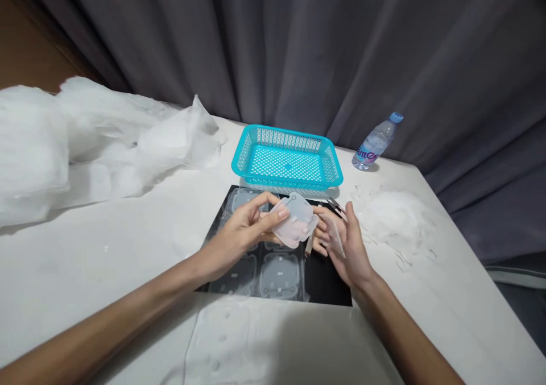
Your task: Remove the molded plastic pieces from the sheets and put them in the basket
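Over the black mat on the desk, the left hand pinches a translucent piece by its left side while the right hand loosely cups a second piece, both seemingly light, thin, bendable and perhaps slippery, best held by their edges.

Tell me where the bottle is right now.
In the head view, the bottle stands at the back right of the table, right of the basket and beyond the white scraps.
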Tool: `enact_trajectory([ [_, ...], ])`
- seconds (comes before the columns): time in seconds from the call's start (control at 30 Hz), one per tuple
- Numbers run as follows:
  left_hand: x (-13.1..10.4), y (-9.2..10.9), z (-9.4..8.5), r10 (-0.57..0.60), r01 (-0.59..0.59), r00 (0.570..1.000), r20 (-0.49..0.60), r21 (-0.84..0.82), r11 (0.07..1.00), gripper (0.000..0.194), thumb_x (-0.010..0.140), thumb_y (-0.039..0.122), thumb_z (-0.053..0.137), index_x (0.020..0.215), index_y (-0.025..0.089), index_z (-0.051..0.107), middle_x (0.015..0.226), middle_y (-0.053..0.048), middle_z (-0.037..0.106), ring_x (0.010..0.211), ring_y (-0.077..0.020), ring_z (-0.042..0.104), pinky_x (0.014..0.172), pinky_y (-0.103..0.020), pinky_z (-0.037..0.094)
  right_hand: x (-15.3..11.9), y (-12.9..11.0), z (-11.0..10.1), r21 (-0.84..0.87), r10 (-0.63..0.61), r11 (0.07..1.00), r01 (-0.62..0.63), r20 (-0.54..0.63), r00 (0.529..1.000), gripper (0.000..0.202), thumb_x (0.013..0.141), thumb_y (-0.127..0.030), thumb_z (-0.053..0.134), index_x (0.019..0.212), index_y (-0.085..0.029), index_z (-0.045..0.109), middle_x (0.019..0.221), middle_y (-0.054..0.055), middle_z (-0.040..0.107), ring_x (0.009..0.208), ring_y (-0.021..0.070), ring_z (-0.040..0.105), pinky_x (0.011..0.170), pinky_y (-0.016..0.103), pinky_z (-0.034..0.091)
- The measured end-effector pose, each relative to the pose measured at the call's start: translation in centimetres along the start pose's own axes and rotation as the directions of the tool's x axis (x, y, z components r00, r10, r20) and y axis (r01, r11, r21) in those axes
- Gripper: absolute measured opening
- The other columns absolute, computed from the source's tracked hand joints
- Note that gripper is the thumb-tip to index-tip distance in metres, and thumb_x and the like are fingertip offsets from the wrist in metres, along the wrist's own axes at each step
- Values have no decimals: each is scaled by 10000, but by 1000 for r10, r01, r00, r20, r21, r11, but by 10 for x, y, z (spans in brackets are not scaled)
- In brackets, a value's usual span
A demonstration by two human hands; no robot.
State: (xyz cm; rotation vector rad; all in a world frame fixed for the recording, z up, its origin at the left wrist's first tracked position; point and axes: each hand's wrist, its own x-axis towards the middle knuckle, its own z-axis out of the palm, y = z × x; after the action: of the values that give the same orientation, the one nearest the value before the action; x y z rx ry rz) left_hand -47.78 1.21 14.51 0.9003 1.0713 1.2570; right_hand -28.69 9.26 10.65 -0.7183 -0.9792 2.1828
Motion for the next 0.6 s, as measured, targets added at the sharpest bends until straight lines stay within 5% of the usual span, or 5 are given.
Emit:
enact_trajectory([
  [0.1, -1, 2, 0, -14, 15, 1000, 21, -56, 998, 232, 921, 383, 761, 994, 198, 642, 929, -27, 758, 842, -185, 745, 786, -288, 614, -7, -12, -2, -145, -57, 987, 64, 48, 997, 603, 1001, -669, 434, 1236, -200, 731, 723, -22, 530, 584, 118, 488, 585, 236, 507],
  [0.2, -1, 2, -2, -10, 15, 999, 47, -121, 993, 265, 968, 381, 710, 1124, 171, 667, 1055, -72, 778, 930, -200, 761, 842, -282, 607, -11, -21, -5, -289, -163, 944, 157, 5, 987, 467, 974, -496, 586, 1363, -260, 690, 733, -23, 610, 616, 140, 548, 628, 268, 521],
  [0.4, 1, -2, -7, -56, 82, 993, 103, -261, 962, 528, 1081, 544, 417, 1305, 114, 626, 1067, -173, 794, 953, -272, 785, 922, -390, 601, -11, -27, -9, -443, -380, 838, 318, -56, 923, 291, 900, -401, 760, 1167, -290, 793, 1072, 32, 773, 855, 176, 685, 735, 288, 568],
  [0.6, 3, -5, -12, -57, 85, 993, 105, -285, 955, 605, 1070, 598, 389, 1365, 115, 604, 1121, -183, 784, 959, -289, 789, 921, -405, 607, -9, -26, -12, -474, -471, 795, 378, -89, 878, 218, 863, -376, 813, 1036, -245, 828, 957, 49, 812, 777, 183, 731, 668, 297, 600],
])
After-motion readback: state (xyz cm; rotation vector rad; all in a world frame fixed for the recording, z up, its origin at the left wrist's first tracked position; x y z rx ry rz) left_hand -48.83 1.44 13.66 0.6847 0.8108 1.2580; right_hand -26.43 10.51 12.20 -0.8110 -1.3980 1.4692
